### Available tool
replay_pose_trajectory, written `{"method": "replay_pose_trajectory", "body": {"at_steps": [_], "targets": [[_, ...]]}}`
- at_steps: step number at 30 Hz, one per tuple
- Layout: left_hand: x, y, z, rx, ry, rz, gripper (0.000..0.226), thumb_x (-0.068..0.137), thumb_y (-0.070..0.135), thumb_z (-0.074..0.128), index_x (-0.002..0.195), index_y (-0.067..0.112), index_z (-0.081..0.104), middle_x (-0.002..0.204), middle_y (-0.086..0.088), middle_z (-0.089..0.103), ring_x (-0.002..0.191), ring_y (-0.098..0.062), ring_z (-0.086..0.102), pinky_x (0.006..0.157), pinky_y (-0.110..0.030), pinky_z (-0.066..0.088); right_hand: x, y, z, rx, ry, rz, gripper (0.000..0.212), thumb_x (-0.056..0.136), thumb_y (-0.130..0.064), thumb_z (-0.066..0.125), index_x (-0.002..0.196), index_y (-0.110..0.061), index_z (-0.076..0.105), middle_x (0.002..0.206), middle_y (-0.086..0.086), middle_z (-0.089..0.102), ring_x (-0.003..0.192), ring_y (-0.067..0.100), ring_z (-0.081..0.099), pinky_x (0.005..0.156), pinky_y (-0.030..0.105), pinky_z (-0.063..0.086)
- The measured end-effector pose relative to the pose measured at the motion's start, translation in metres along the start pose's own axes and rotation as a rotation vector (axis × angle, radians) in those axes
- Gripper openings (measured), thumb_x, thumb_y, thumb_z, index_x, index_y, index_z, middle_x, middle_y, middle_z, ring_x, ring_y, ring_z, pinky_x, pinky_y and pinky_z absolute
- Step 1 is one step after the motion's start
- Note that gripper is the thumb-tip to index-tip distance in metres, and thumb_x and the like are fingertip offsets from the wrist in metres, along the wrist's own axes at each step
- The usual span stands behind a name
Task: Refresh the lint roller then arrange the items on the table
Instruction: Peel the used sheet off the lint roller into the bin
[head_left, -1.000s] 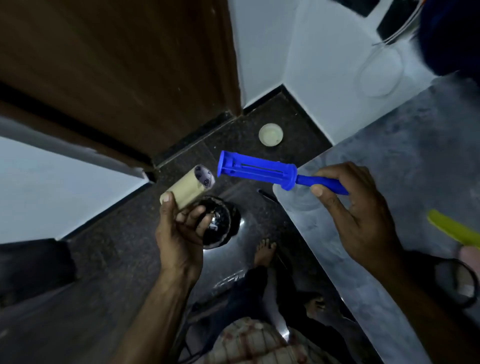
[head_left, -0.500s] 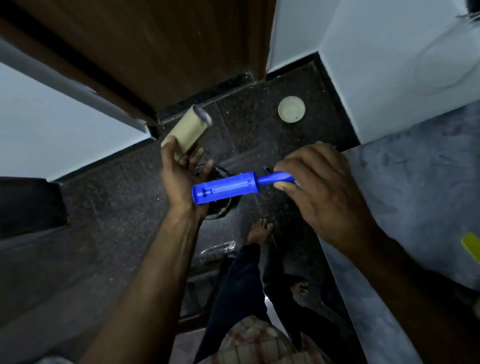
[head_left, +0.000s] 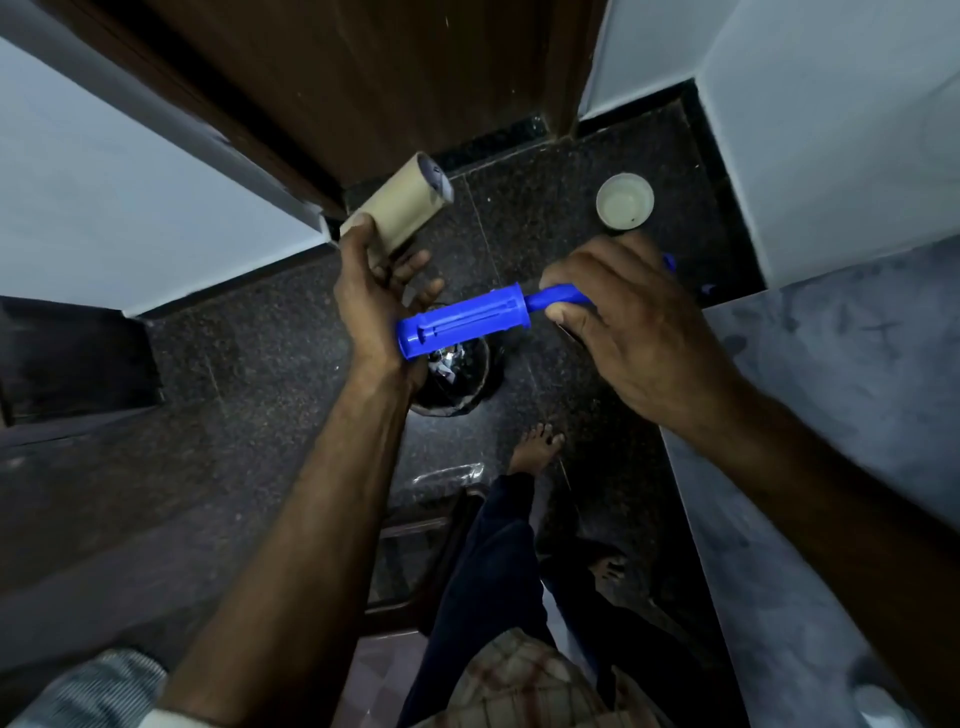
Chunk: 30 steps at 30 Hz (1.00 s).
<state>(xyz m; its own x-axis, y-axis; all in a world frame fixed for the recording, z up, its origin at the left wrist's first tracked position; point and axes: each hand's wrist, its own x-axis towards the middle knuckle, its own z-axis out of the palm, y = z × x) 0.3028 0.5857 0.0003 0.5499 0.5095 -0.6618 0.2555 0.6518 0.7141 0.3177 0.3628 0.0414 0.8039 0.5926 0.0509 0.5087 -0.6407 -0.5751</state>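
A white wall (head_left: 119, 171) and a dark wood door (head_left: 363, 78) stand beyond the left hand (head_left: 371, 306), which grips one end of a bare cardboard tube (head_left: 402, 208) tilted up toward the door. Under both hands lies a dark speckled stone floor (head_left: 249, 374), with a black bin (head_left: 457, 374) directly below them. The right hand (head_left: 631, 332) pinches the thin handle of the blue roller (head_left: 465, 319), its bare spindle pointing at the left wrist. A small white cup (head_left: 624, 200) sits on the floor beyond the right hand. Right of that hand, the grey marbled worktop (head_left: 831, 395) meets a white wall.
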Motion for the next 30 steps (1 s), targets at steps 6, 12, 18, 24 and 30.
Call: {"method": "replay_pose_trajectory", "body": {"at_steps": [6, 12, 18, 24, 30], "targets": [[0.031, -0.022, -0.032, -0.133, 0.087, -0.026, 0.025, 0.109, 0.038, 0.052, 0.116, 0.020, 0.069, 0.087, 0.001, 0.070, 0.071, -0.012, 0.068, 0.059, -0.027, 0.054, -0.008, 0.012, 0.030, 0.161, -0.025, 0.086, 0.015, 0.102, -0.016, 0.061, 0.113, -0.009, 0.068, 0.108, 0.004, 0.064, 0.100, 0.023, 0.054, 0.088, 0.040, 0.046], [0.060, -0.092, -0.104, 0.048, 0.344, -0.208, 0.027, 0.109, 0.039, 0.049, 0.101, 0.019, 0.065, 0.082, -0.003, 0.063, 0.072, -0.013, 0.061, 0.063, -0.026, 0.055, -0.019, 0.006, 0.049, 0.276, 0.047, 0.160, 0.016, 0.101, -0.011, 0.062, 0.116, -0.009, 0.068, 0.112, -0.011, 0.057, 0.105, 0.005, 0.048, 0.095, 0.021, 0.039], [0.088, -0.133, -0.134, 0.182, 0.404, -0.309, 0.053, 0.110, 0.047, 0.049, 0.143, 0.007, 0.059, 0.100, -0.006, 0.072, 0.082, -0.015, 0.069, 0.060, -0.028, 0.058, -0.020, 0.003, 0.048, 0.263, 0.058, 0.169, 0.017, 0.103, -0.018, 0.061, 0.118, -0.011, 0.066, 0.112, -0.012, 0.056, 0.104, 0.011, 0.053, 0.093, 0.012, 0.037], [0.090, -0.132, -0.138, 0.269, 0.297, -0.390, 0.056, 0.112, 0.056, 0.037, 0.142, 0.016, 0.063, 0.100, 0.000, 0.066, 0.080, -0.011, 0.060, 0.069, -0.027, 0.047, -0.026, -0.004, 0.045, 0.249, 0.053, 0.161, 0.017, 0.103, -0.019, 0.060, 0.118, -0.012, 0.065, 0.110, -0.010, 0.057, 0.104, 0.018, 0.055, 0.091, 0.014, 0.038], [0.075, -0.115, -0.105, 0.385, 0.154, -0.187, 0.033, 0.117, 0.036, 0.037, 0.116, 0.020, 0.066, 0.095, 0.011, 0.069, 0.083, -0.002, 0.067, 0.070, -0.024, 0.058, -0.038, -0.014, 0.021, 0.252, 0.094, 0.173, 0.019, 0.103, -0.019, 0.060, 0.118, -0.010, 0.067, 0.111, -0.004, 0.061, 0.104, 0.020, 0.055, 0.093, 0.018, 0.040]]}}
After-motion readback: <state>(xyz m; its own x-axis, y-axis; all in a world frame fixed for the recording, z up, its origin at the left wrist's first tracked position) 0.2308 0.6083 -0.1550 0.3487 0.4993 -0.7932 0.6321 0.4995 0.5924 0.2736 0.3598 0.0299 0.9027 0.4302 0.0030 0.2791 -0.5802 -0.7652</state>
